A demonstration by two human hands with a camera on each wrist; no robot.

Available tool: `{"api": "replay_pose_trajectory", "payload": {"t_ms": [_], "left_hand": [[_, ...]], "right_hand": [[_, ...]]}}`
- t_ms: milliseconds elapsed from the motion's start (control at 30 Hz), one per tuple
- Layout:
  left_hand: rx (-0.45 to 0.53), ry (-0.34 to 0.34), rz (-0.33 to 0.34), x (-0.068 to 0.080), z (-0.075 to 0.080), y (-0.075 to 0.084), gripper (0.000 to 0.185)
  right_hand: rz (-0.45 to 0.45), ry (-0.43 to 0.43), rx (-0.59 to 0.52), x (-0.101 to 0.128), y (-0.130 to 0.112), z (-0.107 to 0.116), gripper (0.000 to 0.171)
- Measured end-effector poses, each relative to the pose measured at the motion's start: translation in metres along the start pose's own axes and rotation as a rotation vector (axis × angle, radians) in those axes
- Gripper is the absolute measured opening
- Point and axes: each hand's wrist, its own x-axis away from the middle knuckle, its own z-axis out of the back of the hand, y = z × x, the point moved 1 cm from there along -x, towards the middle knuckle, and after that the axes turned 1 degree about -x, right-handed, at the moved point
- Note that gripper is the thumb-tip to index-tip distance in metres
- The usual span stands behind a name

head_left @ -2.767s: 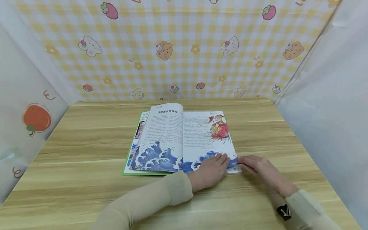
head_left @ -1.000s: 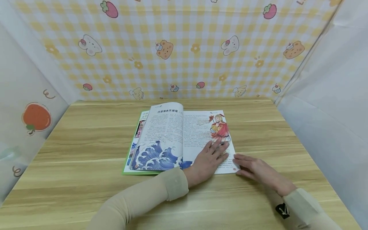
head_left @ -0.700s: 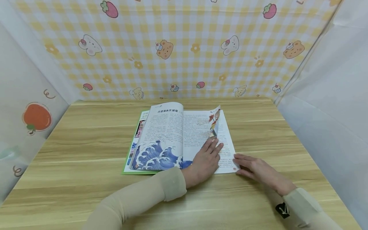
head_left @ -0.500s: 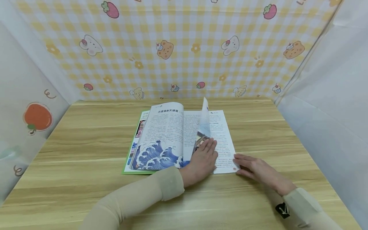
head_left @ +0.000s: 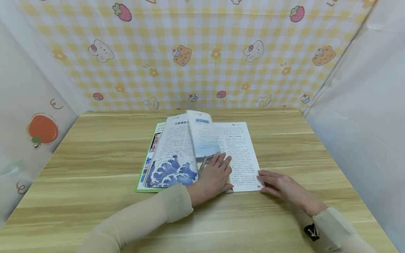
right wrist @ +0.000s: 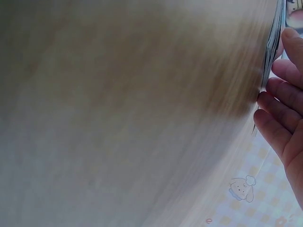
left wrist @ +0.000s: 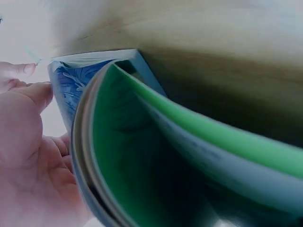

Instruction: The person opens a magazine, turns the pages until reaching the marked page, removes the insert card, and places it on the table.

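Left hand is lying flat on the open book in the head view, fingers straight, pushing a page that was flat on the right side a moment ago and is now standing up and tipping left, so the page turn is about half done. Right hand is staying open, fingers touching the book's near right corner on the wooden table. Left wrist view is showing the book's green cover curving beside the palm, and the right wrist view is showing straight fingers against the book's edge.
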Motion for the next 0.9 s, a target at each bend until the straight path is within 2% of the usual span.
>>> {"api": "replay_pose_trajectory", "payload": {"t_ms": [133,233,367,667,900], "left_hand": [[0.052,0.02,0.025,0.005,-0.001,-0.008,0.056],[0.091,0.065,0.046,0.01,-0.003,-0.013,0.053],[0.11,0.076,0.071,0.016,-0.005,-0.019,0.051],[0.182,-0.008,0.121,0.027,-0.005,-0.033,0.063],[0.268,-0.014,0.151,0.042,-0.012,-0.049,0.064]], "right_hand": [[0.012,0.005,-0.001,0.0,0.0,0.0,0.038],[0.015,0.007,-0.003,0.0,0.001,-0.001,0.038],[0.023,0.015,0.002,0.001,0.001,-0.001,0.038],[0.035,0.024,0.003,0.001,0.003,-0.001,0.038],[0.034,0.021,0.004,0.0,0.004,-0.001,0.036]]}}
